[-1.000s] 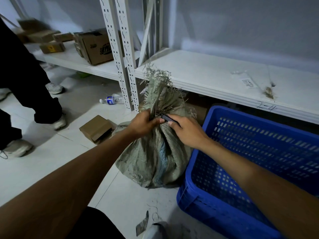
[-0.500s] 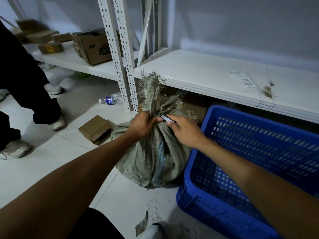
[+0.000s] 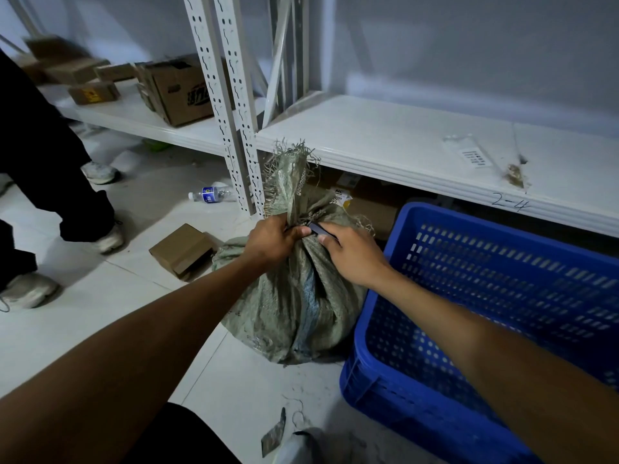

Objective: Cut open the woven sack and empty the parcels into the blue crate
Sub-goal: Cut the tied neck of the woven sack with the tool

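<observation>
the woven sack (image 3: 294, 296) stands on the floor (image 3: 100, 313), tied shut at its neck, its frayed top sticking up in front of the shelf (image 3: 385, 142) edge. my left hand (image 3: 271, 241) is clamped around the neck. my right hand (image 3: 355, 254) presses a small dark cutter (image 3: 318, 229) against the same spot, fingers closed on it. the blue crate (image 3: 502, 296) sits touching the sack's right side. a small cardboard box (image 3: 182, 251) lies on the floor to the left.
</observation>
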